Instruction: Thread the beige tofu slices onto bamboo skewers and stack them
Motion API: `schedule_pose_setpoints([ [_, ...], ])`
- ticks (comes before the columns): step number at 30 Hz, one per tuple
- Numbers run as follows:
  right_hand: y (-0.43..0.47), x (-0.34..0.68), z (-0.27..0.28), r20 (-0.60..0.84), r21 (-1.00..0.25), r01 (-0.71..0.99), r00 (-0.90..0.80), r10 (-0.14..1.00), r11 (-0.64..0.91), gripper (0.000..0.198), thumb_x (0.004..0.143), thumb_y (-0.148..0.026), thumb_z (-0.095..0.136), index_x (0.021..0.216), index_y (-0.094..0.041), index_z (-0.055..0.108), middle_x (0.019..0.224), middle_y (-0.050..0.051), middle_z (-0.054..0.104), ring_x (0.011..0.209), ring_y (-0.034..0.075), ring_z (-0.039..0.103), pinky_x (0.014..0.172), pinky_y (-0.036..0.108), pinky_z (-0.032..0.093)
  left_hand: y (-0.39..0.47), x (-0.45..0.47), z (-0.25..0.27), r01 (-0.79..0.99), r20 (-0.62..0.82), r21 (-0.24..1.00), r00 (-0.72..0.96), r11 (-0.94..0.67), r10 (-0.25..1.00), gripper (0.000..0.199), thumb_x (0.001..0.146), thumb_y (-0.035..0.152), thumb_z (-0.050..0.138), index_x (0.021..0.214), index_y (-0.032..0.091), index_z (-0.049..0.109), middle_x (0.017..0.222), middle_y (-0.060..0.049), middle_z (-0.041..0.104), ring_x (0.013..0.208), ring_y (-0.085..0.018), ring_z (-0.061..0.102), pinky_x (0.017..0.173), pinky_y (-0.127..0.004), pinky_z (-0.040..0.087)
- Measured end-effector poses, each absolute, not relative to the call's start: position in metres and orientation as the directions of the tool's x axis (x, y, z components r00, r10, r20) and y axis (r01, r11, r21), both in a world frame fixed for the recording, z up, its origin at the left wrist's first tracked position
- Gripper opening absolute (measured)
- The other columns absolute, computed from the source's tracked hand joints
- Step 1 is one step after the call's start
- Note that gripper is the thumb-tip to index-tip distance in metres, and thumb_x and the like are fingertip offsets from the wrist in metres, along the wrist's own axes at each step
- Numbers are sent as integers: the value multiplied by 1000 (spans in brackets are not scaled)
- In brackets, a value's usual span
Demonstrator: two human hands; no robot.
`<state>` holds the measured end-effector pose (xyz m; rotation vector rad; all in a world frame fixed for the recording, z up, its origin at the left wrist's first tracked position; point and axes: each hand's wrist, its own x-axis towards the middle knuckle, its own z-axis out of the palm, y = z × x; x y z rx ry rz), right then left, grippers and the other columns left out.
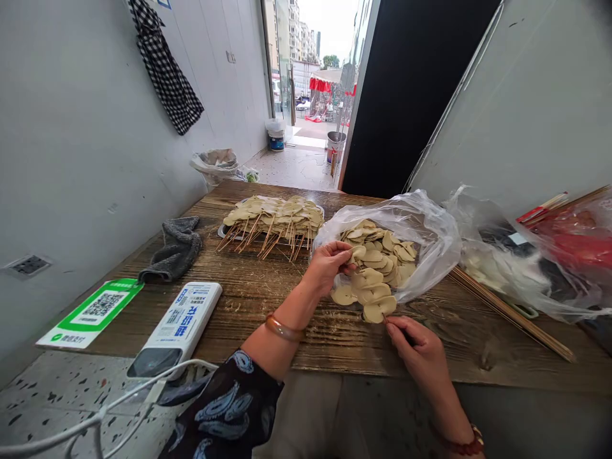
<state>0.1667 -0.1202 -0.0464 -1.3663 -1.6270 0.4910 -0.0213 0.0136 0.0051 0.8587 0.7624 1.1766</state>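
Note:
My right hand (421,350) pinches the lower end of a thin wooden skewer (385,319) that carries several pale, flat round slices (375,294). With thumb and fingers closed, my left hand (329,264) grips a slice (356,256) at the upper end of that row. Behind both hands lies an open clear plastic bag (437,233) with a heap of loose slices (382,248) in it. Left of the bag, a metal tray (222,231) bears a pile of loaded skewers (277,217), their bare stick ends pointing towards me.
A bundle of bare skewers (516,315) lies at the right, beside crumpled plastic bags (521,268). On the left are a grey cloth (174,248), a green QR-code card (98,309) and a white boxy device (184,319) near a white cable (129,395). The wooden table (248,319) runs towards a doorway.

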Motion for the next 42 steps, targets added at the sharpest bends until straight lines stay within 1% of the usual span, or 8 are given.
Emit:
schedule_pose_setpoints([
  [4,-121,165,-42,342,-799,539,44,939,266,22,87,-34,56,84,-21,75,86,7,74,76,22,69,65,29,55,12,-20,6,-401,-15,912,166,81,986,28,61,28,77,78,12,60,58,2,60,47,-9,58,42,-17,39],
  [9,-121,164,-44,349,-805,534,74,934,258,22,86,-35,58,81,-21,75,85,7,74,76,22,69,67,30,55,13,-21,5,-324,56,946,150,-4,987,26,63,30,75,78,13,62,58,1,60,49,-8,56,44,-17,39],
  [15,-120,165,-46,337,-801,542,55,940,255,23,87,-34,56,82,-20,74,80,6,73,71,20,67,66,28,54,14,-21,5,-238,127,967,130,-94,983,18,64,24,72,75,13,62,56,1,59,50,-7,52,49,-18,39],
  [26,-120,165,-44,330,-804,536,41,943,258,25,87,-35,55,81,-20,73,77,5,71,70,19,66,65,27,52,17,-23,2,-134,185,977,125,-168,975,14,63,21,71,69,14,61,59,2,56,53,-7,48,50,-18,37],
  [31,-120,166,-47,296,-825,519,56,954,225,26,88,-37,54,84,-19,73,75,5,69,71,19,64,64,27,50,16,-24,0,-88,189,981,210,-173,959,13,65,22,69,70,13,61,62,1,57,57,-8,49,53,-19,38],
  [35,-121,167,-51,223,-864,479,87,971,156,28,87,-40,55,88,-18,73,63,3,61,64,18,60,54,24,46,13,-22,2,-46,171,985,266,-165,949,15,65,22,70,71,13,61,63,1,56,57,-7,47,54,-19,36],
  [38,-122,169,-52,181,-893,437,119,976,113,29,85,-42,57,88,-18,73,59,1,57,57,16,56,48,23,41,11,-22,4,-101,151,987,262,-129,953,21,67,28,72,77,12,62,69,0,58,62,-8,50,57,-20,38],
  [42,-123,171,-53,151,-921,380,146,978,85,30,85,-42,57,90,-17,74,61,1,58,53,13,50,47,22,39,8,-21,7,-185,95,982,293,-41,951,36,69,41,71,90,12,65,74,-1,61,66,-9,51,60,-21,39],
])
